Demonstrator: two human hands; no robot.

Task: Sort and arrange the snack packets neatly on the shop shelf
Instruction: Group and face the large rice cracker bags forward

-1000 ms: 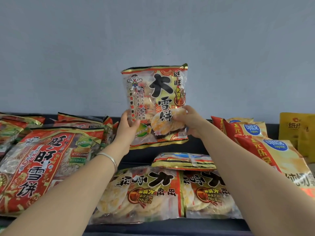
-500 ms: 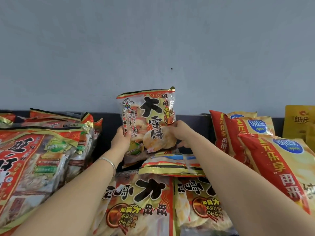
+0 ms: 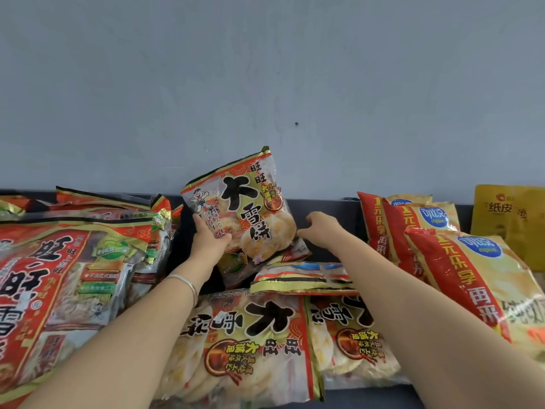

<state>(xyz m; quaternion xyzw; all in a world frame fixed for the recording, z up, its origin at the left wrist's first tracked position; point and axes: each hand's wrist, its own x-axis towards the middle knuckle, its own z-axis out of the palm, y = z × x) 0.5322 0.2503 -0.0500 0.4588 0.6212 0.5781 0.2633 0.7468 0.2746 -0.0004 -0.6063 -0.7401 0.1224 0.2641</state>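
- Two bare forearms reach from the near edge toward the far side of the shelf (image 3: 324,209), which runs dark along a pale blue wall (image 3: 265,84).
- The left hand (image 3: 210,241) grips a rice-cracker packet (image 3: 247,214) by its lower left edge, thumb on the front; a bangle (image 3: 184,283) sits on that wrist.
- The packet stands at the far middle, tilted with its top leaning left, its lower end down among the other packets.
- The right hand (image 3: 320,228) is just right of the packet, fingers loosely curled and holding nothing; whether its fingertips touch the packet cannot be told.
- A small flat packet (image 3: 300,278) lies just in front of the held one.
- Two big packets (image 3: 250,343) lie flat side by side at the near middle, print upside down.
- A heap of red packets (image 3: 59,276) fills the left.
- Red-and-yellow bags (image 3: 460,261) overlap in a row on the right, leaning back.
- A yellow pouch (image 3: 507,214) stands at the far right by the wall.
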